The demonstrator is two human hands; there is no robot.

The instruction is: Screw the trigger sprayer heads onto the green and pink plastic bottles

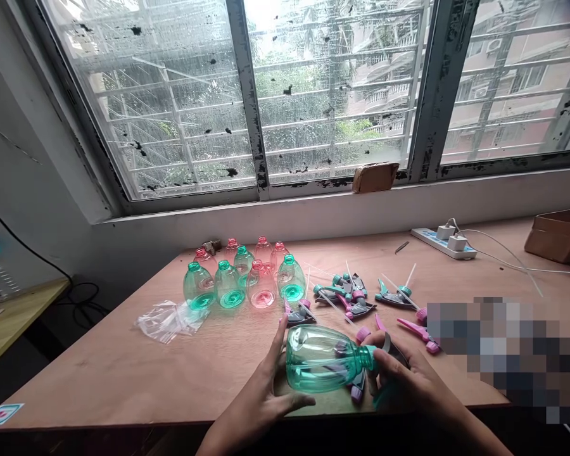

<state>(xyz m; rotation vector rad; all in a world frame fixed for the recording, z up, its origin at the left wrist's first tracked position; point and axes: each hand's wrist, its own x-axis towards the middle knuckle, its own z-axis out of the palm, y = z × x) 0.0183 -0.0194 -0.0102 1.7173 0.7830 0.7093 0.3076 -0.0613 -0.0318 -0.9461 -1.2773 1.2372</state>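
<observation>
A clear green spray bottle [320,361] lies sideways in the air above the table's front edge, its neck pointing right. My right hand [403,373] is closed around the trigger spray head at the neck; fingers hide most of the head. A pale tube shows inside the bottle. My left hand [268,386] cups the bottle's base, with index finger and thumb spread apart; whether the palm touches it I cannot tell. Behind the hands lie several loose trigger sprayers, some green and grey [344,288], others pink and grey [422,332], with white tubes.
Several green bottles [229,285] and red bottles [261,286] stand upright at the back left. Beside them lies a crumpled clear plastic bag [168,320]. A power strip [444,244] with cables and a cardboard box [558,234] are at the back right, below the window. A blurred patch covers the right side.
</observation>
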